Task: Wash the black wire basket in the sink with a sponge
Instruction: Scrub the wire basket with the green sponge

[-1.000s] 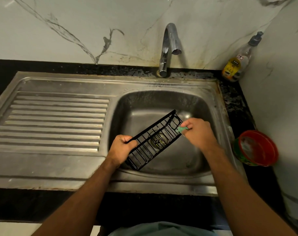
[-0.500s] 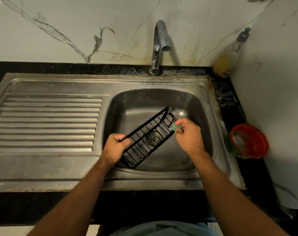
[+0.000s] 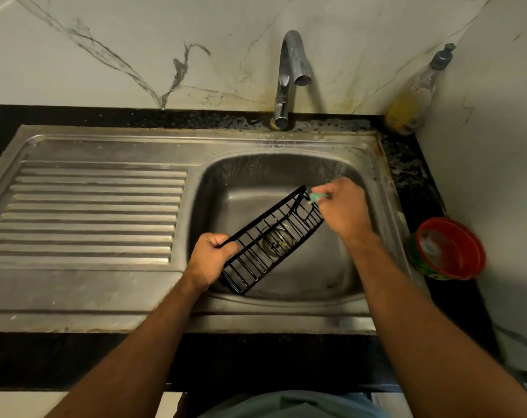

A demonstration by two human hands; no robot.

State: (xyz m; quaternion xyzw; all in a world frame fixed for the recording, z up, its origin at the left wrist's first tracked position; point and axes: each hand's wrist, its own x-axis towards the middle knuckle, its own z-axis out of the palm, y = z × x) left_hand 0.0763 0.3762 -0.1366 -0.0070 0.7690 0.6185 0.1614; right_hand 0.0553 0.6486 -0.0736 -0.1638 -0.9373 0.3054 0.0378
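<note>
Marble wall and steel sink (image 3: 385,224) fill the frame. At centre, the left hand (image 3: 209,259) grips the black wire basket (image 3: 271,239) tilted over the bowl, likely for drainage; the right hand (image 3: 343,209) pinches what seems a green sponge (image 3: 316,197) against its upper end.

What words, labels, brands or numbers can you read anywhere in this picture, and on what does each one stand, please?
Clear plastic pump bottle of yellow liquid: small white label with dark marks, too blurred to read.
Round red-rimmed tub with green printed side: printing too small to read.
Black wire basket, green sponge, steel tap: no text.
</note>
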